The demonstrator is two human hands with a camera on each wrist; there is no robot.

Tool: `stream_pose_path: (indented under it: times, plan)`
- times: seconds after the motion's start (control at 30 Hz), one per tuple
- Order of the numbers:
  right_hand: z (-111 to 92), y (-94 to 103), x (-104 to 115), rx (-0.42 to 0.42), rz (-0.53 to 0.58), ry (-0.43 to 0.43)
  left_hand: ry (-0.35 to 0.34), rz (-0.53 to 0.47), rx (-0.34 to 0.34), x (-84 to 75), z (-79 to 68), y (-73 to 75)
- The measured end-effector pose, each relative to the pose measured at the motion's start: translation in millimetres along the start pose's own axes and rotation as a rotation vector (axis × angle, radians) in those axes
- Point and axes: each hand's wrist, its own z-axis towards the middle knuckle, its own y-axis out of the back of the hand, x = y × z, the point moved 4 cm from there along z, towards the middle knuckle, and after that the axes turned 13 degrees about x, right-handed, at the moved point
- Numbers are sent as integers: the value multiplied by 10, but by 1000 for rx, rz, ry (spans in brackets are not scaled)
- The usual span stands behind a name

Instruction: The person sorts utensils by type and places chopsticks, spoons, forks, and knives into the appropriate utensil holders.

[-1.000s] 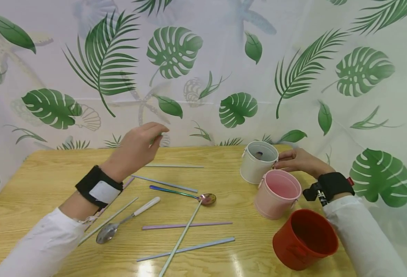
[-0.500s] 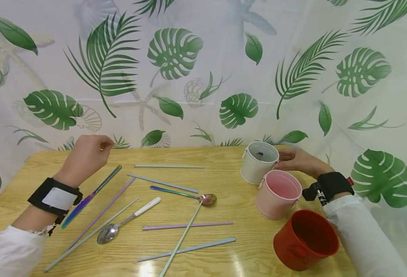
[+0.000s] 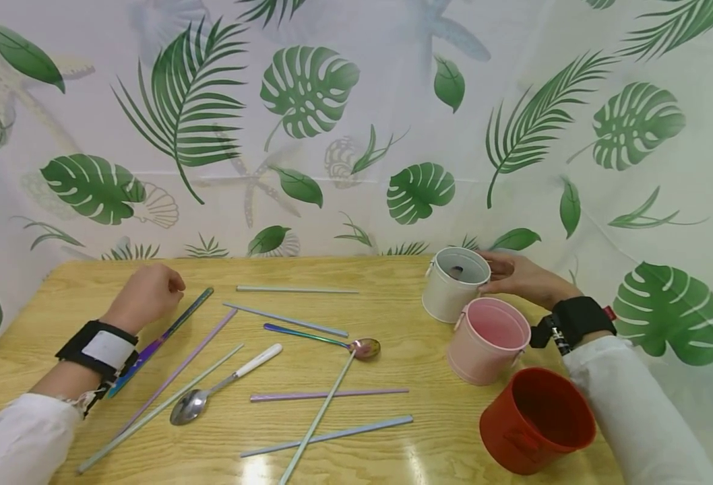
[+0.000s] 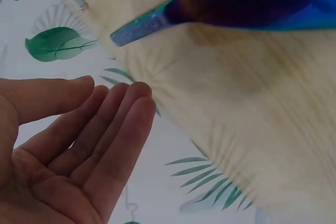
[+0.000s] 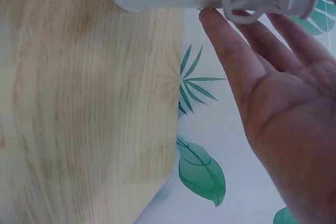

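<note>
White pail (image 3: 450,298) towards the counter's (image 3: 387,313) far right, right hand (image 3: 529,279) at its side, fingers nearly straight! Left hand (image 3: 145,298), fingers loosely bent, holding nothing, hovers beside the rainbow knife (image 3: 170,335). Pink pail (image 3: 480,357) stands just nearer.

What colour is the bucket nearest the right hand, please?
The bucket is white, clearest in the head view.

In the head view, the left wristband (image 3: 98,349) hides part of the knife (image 3: 180,320), and the lower edge cuts off one green chopstick (image 3: 318,417). The white bucket (image 3: 444,296) conceals part of the right hand (image 3: 526,277); the object (image 3: 455,272) inside the bucket is too small to identify.
</note>
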Motion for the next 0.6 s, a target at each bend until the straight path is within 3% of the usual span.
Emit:
stream_pose_path:
  times: [0.3, 0.6]
  plan:
    - [55, -11, -28, -1, 9, 6, 29, -5, 45, 94, 44, -172]
    - [63, -17, -40, 6, 12, 5, 21, -17, 75, 90, 77, -210]
